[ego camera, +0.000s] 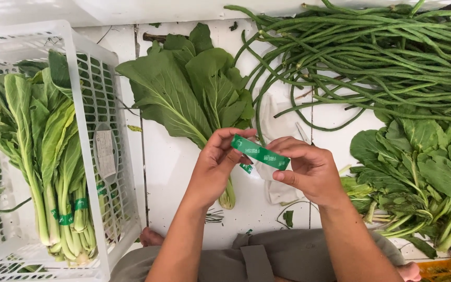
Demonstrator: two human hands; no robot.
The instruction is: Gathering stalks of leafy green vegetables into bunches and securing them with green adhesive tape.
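- Head cam, looking straight down at a white tiled floor (173, 156) w/ veg all over it.
- Left hand (216, 167) is pinched shut on the left end of a green tape strip (260, 153), thumb on top, fingers curled underneath.
- Right hand (309, 169) is clamped on the right end of the same strip, thumb and forefinger squeezing it, other fingers folded in.
- Tape is stretched flat between both hands, slightly tilted, lower on the right, held above the floor roughly mid-frame. A second bit of green tape peeks out just under it, can't tell if it's the same piece.
- Right behind/under the hands: a bunch of leafy greens (194, 89), leaves pointing far, pale stem end (228, 198) poking out near side below the left hand.
- Something white, cloth or plastic, lies under the right hand, can't tell which.
- Left side: white plastic crate (87, 104) w/ bundled greens (48, 156) inside, stems near, already wrapped in green bands (66, 218).
- Far right: big pile of long beans (371, 52), spread across the top.
- Near right: loose pile of greens (418, 172), just beside the right forearm.
- Bottom edge: person's grey-clad lap (257, 258).
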